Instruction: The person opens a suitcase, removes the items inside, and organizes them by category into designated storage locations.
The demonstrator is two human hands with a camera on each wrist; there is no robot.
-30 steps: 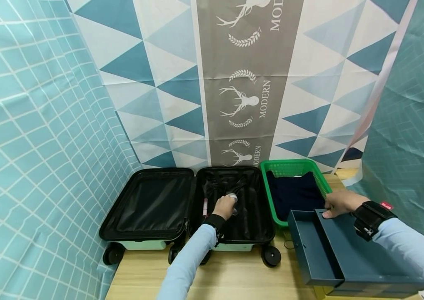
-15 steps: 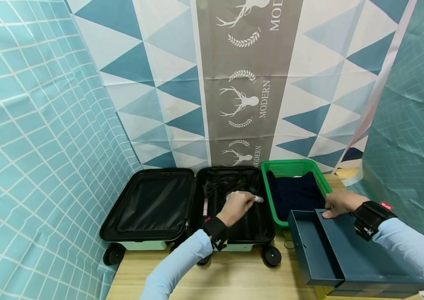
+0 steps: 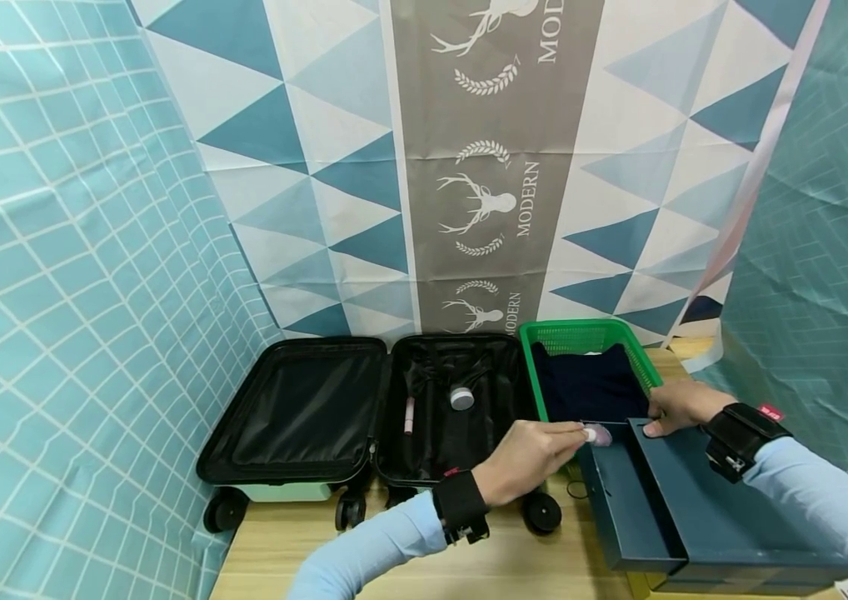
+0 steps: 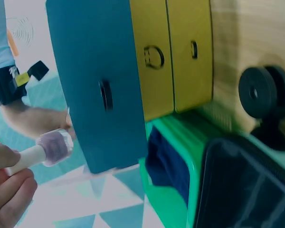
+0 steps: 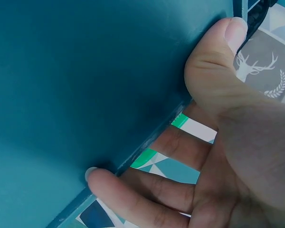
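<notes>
Our left hand point(image 3: 525, 460) has swung from the suitcase point(image 3: 431, 450) to the far-left corner of the blue drawer box point(image 3: 746, 500), pinching the nail-polish bottle point(image 4: 56, 147) by its cap point(image 4: 27, 159); right hand point(image 3: 686, 405) grips the box's far edge; bottle's out, we judge, not placed

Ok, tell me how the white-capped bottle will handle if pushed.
The white-capped bottle would probably roll on its side, its body looking rounded. Its glossy wall looks stiff, perhaps slippery. Upright, the long cap may make it tippy.

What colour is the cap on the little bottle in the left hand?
The cap is white, and it shows best in the left wrist view.
</notes>
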